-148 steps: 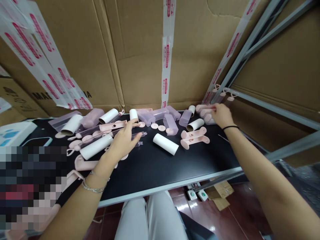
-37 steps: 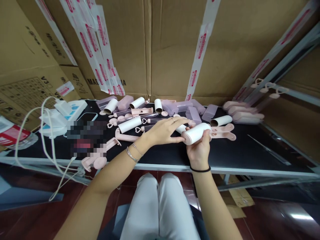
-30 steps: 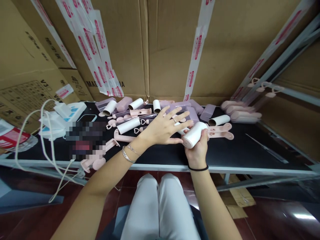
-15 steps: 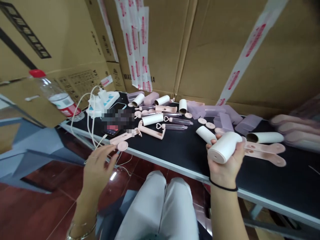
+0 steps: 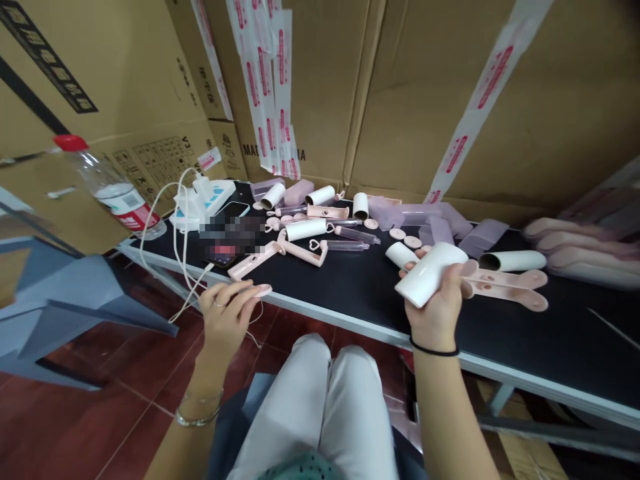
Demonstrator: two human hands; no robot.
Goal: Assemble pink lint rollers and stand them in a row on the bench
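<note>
Between the fingertips of my left hand (image 5: pixel 227 313) is a small round pink disc (image 5: pixel 263 291), held over the front edge of the table. My right hand (image 5: pixel 435 303) is wrapped round a glossy white tube (image 5: pixel 433 272), tilted with its near end down to the left. Behind that hand lies another white tube (image 5: pixel 400 255). To its right are pale pink bracket pieces (image 5: pixel 507 283) with rounded ends and an open white tube (image 5: pixel 515 261). Loose pink discs (image 5: pixel 412 242) lie just behind the held tube.
Clear sticks with heart-shaped loops (image 5: pixel 343 245), pink brackets (image 5: pixel 306 253) and lilac blocks (image 5: pixel 483 237) cover the back of the black table (image 5: pixel 330 297). A phone (image 5: pixel 225 257), power strip (image 5: pixel 205 200) and bottle (image 5: pixel 125 200) stand left. Cardboard (image 5: pixel 425 87) walls the back.
My left hand has moved right and slightly up with the disc, which now shows more edge-on. My right hand has turned the white tube, so its end face no longer shows.
</note>
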